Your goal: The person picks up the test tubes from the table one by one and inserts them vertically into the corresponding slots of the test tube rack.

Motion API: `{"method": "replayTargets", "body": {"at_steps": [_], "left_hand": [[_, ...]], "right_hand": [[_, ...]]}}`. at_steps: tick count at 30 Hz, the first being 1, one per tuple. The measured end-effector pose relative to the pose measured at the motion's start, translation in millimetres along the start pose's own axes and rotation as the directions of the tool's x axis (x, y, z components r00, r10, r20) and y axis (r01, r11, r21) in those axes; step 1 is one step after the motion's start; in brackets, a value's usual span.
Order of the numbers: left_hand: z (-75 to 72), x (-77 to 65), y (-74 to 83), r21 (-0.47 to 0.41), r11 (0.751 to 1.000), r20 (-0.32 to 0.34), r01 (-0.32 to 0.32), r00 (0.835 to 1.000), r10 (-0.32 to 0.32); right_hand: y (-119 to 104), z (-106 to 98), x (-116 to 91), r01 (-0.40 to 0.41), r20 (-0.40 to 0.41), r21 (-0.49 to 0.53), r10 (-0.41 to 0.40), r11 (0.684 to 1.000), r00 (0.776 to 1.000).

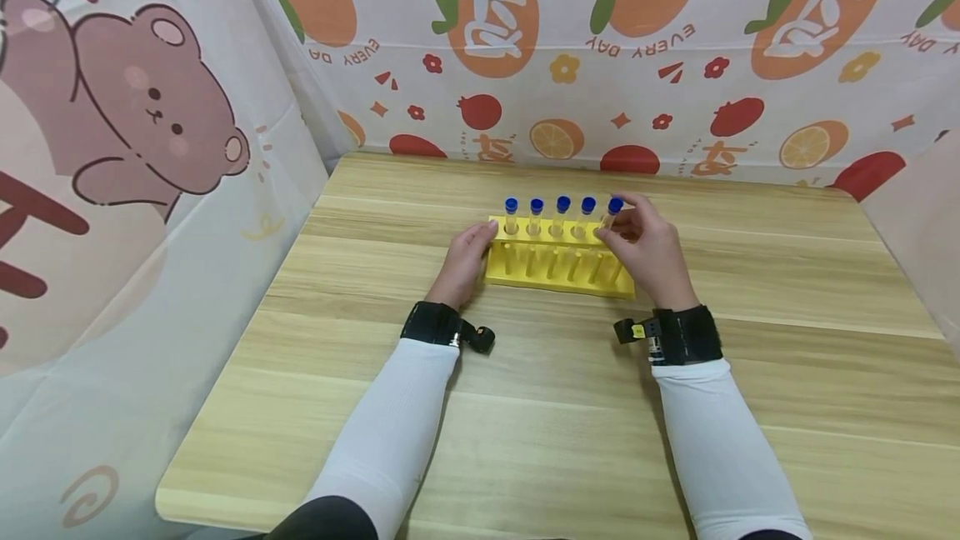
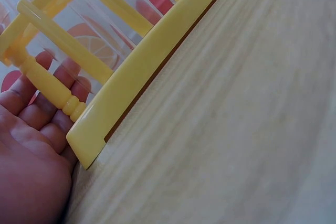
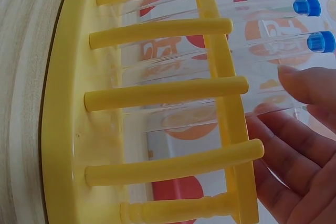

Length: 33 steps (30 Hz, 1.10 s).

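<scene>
A yellow test tube rack (image 1: 558, 280) stands on the table, holding a row of clear test tubes with blue caps (image 1: 563, 204). My left hand (image 1: 467, 261) grips its left end, thumb on the upper rail. In the left wrist view the fingers (image 2: 65, 72) pass behind the end post (image 2: 50, 85). At the row's right end my right hand (image 1: 652, 252) pinches a tilted, blue-capped test tube (image 1: 615, 205) just above the upper rail. The right wrist view shows the right thumb (image 3: 310, 85) by the tube; its cap is out of that frame.
Yellow pegs (image 3: 163, 93) slant up along the rack's front. The wooden table (image 1: 525, 457) extends to both sides and toward me. A fruit-print cloth (image 1: 555, 98) hangs behind the table, and a bear-print cloth (image 1: 150, 107) hangs at the left.
</scene>
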<state>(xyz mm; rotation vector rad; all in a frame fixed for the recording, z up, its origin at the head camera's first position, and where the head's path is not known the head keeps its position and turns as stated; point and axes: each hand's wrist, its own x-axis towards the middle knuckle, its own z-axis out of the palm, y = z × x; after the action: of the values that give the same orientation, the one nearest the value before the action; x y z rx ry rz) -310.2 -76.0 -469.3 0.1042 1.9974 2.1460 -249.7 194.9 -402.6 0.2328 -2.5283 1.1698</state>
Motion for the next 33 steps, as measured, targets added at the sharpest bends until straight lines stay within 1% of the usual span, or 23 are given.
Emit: {"method": "replayTargets", "body": {"at_steps": [3, 10, 13, 20, 26, 33], "left_hand": [[0.3, -2.0, 3.6, 0.002, 1.0, 0.001, 0.012, 1.0, -0.012], [5.5, -17.7, 24.7, 0.009, 1.0, 0.009, 0.008, 1.0, -0.008], [5.3, -18.4, 25.9, 0.018, 1.0, 0.009, 0.011, 1.0, -0.011], [1.3, -1.8, 0.8, 0.011, 1.0, -0.02, -0.012, 1.0, 0.012], [1.9, -2.4, 1.2, 0.007, 1.0, -0.023, -0.014, 1.0, 0.015], [1.7, -1.9, 2.1, 0.005, 1.0, -0.016, 0.002, 1.0, -0.002]], "right_hand": [[0, 0, 0, -0.009, -0.005, 0.006, 0.009, 1.0, 1.0], [-1, -2, 0, -0.017, -0.013, 0.033, 0.017, 0.999, 1.0], [-2, -3, -1, -0.021, -0.02, 0.04, 0.022, 0.999, 1.0], [1, -10, 1, -0.03, -0.054, 0.053, 0.032, 0.998, 0.998], [5, -18, 2, -0.051, -0.086, 0.101, 0.06, 0.994, 0.995], [10, -27, 3, -0.088, -0.157, 0.09, 0.102, 0.992, 0.982]]}}
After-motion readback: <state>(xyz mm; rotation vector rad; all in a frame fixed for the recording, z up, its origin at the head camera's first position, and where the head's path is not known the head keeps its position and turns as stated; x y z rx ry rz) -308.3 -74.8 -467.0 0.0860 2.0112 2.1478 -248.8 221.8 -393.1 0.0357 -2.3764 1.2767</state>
